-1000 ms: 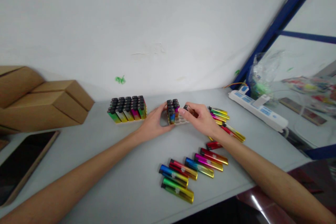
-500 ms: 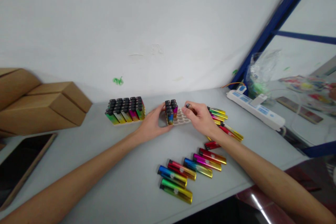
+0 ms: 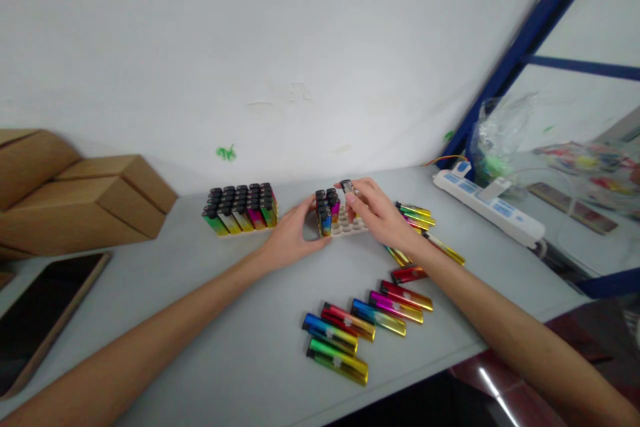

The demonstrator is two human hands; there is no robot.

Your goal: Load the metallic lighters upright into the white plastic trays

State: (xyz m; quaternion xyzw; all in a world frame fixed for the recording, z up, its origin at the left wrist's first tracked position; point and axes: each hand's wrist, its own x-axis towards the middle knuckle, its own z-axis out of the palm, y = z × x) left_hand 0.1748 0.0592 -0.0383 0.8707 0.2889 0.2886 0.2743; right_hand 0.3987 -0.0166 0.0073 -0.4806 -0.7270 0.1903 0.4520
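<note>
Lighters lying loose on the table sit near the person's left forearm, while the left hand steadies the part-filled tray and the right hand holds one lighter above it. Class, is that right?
Not quite. In the head view, the loose lighters lie by the right forearm, not the left. The left hand does steady the part-filled tray, and the right hand holds one lighter above it.

Left hand (image 3: 290, 233) cups the near-left corner of a white tray (image 3: 350, 225), partly filled with upright lighters (image 3: 326, 208). Right hand (image 3: 381, 215) pinches one lighter (image 3: 347, 187) above the tray's open slots. Full tray of lighters (image 3: 241, 209) stands just left. Loose lighters (image 3: 367, 320) lie on grey table (image 3: 225, 327). Power strip (image 3: 487, 208) far right.
</note>
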